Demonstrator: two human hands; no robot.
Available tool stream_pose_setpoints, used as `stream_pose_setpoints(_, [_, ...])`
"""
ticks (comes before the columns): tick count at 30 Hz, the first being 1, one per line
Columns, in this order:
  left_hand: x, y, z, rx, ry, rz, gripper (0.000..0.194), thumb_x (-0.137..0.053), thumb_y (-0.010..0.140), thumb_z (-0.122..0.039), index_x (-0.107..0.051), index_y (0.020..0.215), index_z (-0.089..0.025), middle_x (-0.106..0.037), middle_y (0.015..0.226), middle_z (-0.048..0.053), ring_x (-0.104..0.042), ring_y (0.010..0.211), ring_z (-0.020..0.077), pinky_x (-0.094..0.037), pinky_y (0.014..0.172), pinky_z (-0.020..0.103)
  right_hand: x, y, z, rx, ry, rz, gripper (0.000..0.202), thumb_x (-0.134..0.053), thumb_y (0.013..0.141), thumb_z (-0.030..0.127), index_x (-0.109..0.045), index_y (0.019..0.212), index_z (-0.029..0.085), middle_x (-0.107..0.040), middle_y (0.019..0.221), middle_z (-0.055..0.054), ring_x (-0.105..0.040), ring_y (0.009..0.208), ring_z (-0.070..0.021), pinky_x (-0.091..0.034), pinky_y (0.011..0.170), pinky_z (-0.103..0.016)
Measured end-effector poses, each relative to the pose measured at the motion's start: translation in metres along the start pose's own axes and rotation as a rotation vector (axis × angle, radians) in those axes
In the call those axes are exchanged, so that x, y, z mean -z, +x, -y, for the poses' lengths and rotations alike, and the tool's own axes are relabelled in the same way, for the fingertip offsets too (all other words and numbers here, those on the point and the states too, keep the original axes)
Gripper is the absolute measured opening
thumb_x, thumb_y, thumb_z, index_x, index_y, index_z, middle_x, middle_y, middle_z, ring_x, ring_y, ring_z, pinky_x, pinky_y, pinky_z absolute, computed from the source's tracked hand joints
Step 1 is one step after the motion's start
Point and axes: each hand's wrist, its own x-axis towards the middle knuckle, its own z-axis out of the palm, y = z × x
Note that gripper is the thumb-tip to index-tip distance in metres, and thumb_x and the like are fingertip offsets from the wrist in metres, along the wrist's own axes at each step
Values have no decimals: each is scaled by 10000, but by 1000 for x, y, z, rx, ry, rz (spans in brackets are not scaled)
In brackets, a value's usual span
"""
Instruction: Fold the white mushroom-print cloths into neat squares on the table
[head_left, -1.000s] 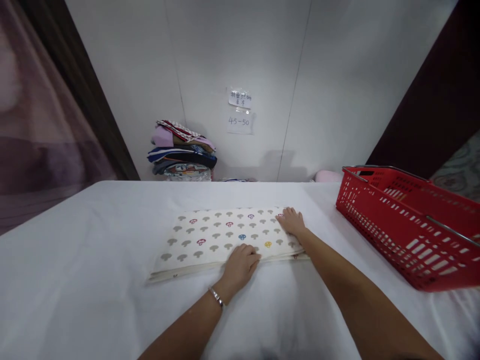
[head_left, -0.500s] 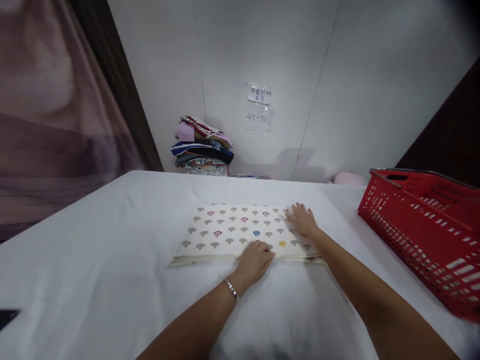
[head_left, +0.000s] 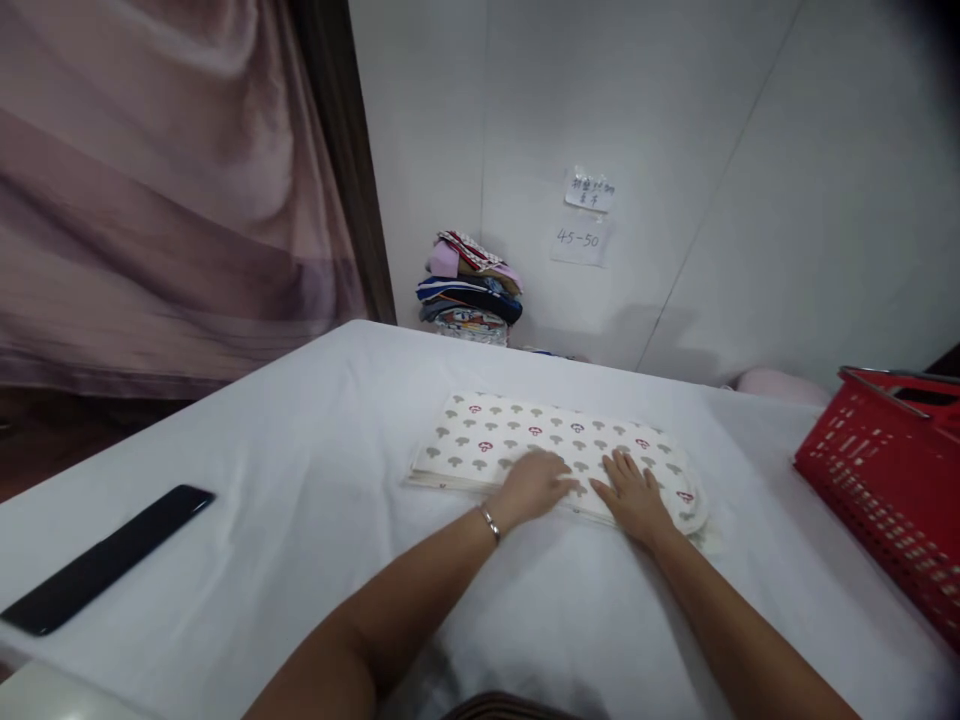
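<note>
A folded white cloth printed with grey, red and dark mushrooms lies flat in layers on the white-covered table. My left hand, with a silver bracelet at its wrist, rests on the cloth's near edge, fingers stretched out toward the right. Just right of it, my right hand lies on the cloth with its fingers spread. Both hands press on top and grip nothing. At the right end, the cloth's corner is rounded over, and its layers stick out a little.
A red plastic basket stands at the table's right side. On the left lies a black flat object, like a phone. Behind the far edge is a pile of folded fabrics by the wall, near paper signs. A pink curtain hangs at left.
My right hand has come from the cloth's far right part to its near edge, closer to my left hand. The view has turned left, bringing the black object into sight.
</note>
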Motion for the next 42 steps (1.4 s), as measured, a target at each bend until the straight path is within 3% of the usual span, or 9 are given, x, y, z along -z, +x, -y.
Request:
stream_pose_setpoints(3, [36,-5,41,220,182,-102,305,-480,902,-402,-679,1015,-200,-655,1119,90,-537,1101,241,-375,975,389,-1,0,-1,-4,4,-7,649,-222,938,549,-310,1458,170,-203,1554,-77,-118,1437,-241,-137,1132,-509])
stream_pose_setpoints(5, [53,-20,73,442,348,-111,380,-481,885,-442,-635,1133,-200,-537,1326,120,-387,1290,302,-246,1076,489,-1,-1,0,-1,5,-4,649,-216,939,550,-316,1456,171,-204,1554,-79,-118,1437,-239,-137,1132,-509])
stream_pose_setpoints(8, [61,-48,109,749,391,-19,625,-393,864,-599,-492,1331,-195,-342,1487,137,-243,1374,360,-183,1080,567,1,-1,1,-1,8,12,646,-217,939,545,-312,1457,172,-193,1557,-78,-111,1438,-239,-127,1134,-507])
stream_pose_setpoints(10, [60,-60,119,818,355,13,715,-302,861,-655,-382,1415,-210,-254,1531,124,-227,1384,352,-195,1080,553,4,-2,3,-8,5,24,645,-219,939,542,-306,1459,170,-181,1560,-76,-104,1439,-238,-123,1136,-503])
stream_pose_setpoints(18, [54,-60,120,798,329,12,744,-276,849,-661,-334,1441,-214,-235,1536,134,-222,1382,346,-196,1076,550,22,2,8,-40,10,139,648,-209,939,550,-262,1474,190,-155,1566,-86,-89,1440,-245,-147,1126,-516])
stream_pose_setpoints(25, [69,-40,113,813,343,62,782,-287,838,-687,-332,1446,-196,-148,1560,135,-118,1417,369,-112,1093,594,47,51,46,49,83,90,716,-182,923,604,-202,1494,173,-77,1577,-81,-27,1445,-243,-58,1140,-493])
stream_pose_setpoints(31, [57,21,109,466,392,109,744,-277,866,-660,-327,1451,-204,-142,1567,84,-79,1434,313,-47,1126,545,34,97,77,64,76,82,747,-166,917,624,-199,1493,149,-87,1575,-94,-20,1444,-238,-37,1135,-498])
stream_pose_setpoints(37, [32,31,137,552,341,162,767,-248,850,-689,-311,1458,-225,-178,1559,78,-106,1432,296,-49,1121,555,12,106,71,67,63,88,713,-199,918,622,-227,1487,192,-121,1573,-83,-66,1439,-259,-82,1121,-530])
stream_pose_setpoints(42, [31,27,140,551,342,133,752,-254,852,-678,-318,1457,-235,-188,1558,63,-103,1434,294,-57,1128,542,16,106,70,69,108,99,707,-194,918,628,-248,1481,204,-127,1572,-79,-69,1439,-265,-65,1125,-515])
